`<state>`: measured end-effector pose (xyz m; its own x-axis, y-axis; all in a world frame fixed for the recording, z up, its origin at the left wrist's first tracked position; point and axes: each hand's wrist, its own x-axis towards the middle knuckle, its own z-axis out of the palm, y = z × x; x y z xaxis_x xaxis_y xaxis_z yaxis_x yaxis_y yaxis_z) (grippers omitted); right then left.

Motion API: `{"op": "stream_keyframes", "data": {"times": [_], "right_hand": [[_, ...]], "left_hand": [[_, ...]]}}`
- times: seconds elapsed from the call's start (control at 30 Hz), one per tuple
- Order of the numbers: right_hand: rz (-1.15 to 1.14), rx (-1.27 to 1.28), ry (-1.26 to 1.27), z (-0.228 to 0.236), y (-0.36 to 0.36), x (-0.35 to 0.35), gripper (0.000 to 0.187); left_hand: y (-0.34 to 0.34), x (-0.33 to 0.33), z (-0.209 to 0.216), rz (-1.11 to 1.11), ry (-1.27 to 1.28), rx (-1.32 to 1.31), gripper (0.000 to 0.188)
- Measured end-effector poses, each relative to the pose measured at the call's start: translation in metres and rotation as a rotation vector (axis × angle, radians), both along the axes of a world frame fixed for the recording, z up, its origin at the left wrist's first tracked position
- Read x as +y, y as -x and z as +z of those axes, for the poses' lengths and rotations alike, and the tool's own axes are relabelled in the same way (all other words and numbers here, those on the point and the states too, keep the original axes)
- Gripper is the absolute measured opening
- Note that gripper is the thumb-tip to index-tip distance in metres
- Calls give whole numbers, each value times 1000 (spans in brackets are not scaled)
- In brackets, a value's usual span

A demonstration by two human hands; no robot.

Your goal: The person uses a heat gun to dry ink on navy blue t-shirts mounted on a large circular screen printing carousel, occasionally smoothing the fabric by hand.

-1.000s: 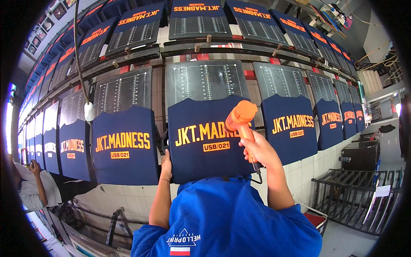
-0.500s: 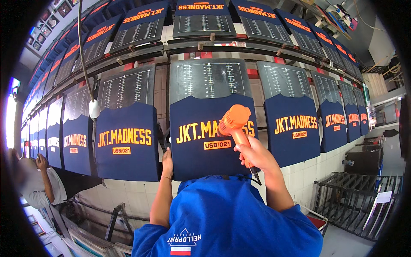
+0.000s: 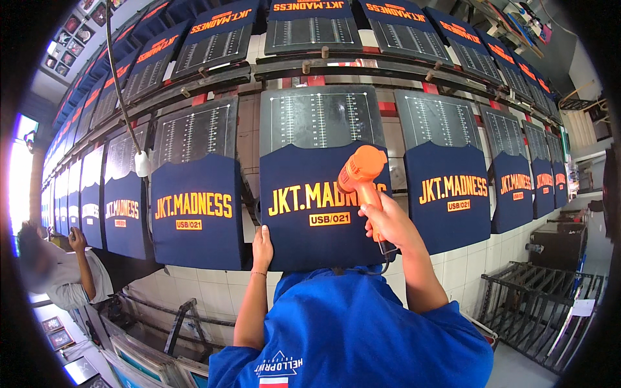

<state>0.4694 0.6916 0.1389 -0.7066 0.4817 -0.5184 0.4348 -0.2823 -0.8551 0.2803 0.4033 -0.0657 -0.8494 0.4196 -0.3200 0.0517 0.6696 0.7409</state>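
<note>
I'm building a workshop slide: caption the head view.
Right hand holds an orange blower over a navy printed shirt, left hand at its edge, among similar shirts on dark boards.

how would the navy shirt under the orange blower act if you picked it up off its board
Probably floppy: the navy shirt looks like soft cloth spread over the dark board. Likely light for its size, as it shows little bulk. It seems unlikely to roll or tip, since it lies flat.

An orange blower (image 3: 363, 167) (handle slanting down-right) hangs over a flat navy shirt (image 3: 304, 244) lettered in yellow-orange.
</note>
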Motion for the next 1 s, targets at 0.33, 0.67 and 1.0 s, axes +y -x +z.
{"op": "stream_keyframes", "data": {"times": [0.33, 0.67, 1.0], "right_hand": [[4, -93, 88, 19, 2, -44, 42], [-139, -35, -70, 10, 47, -35, 27], [-17, 4, -56, 8, 51, -37, 33]], "left_hand": [[13, 4, 20, -126, 9, -176, 59], [28, -2, 9, -246, -199, -312, 56], [29, -3, 4, -201, -239, -398, 56]]}}
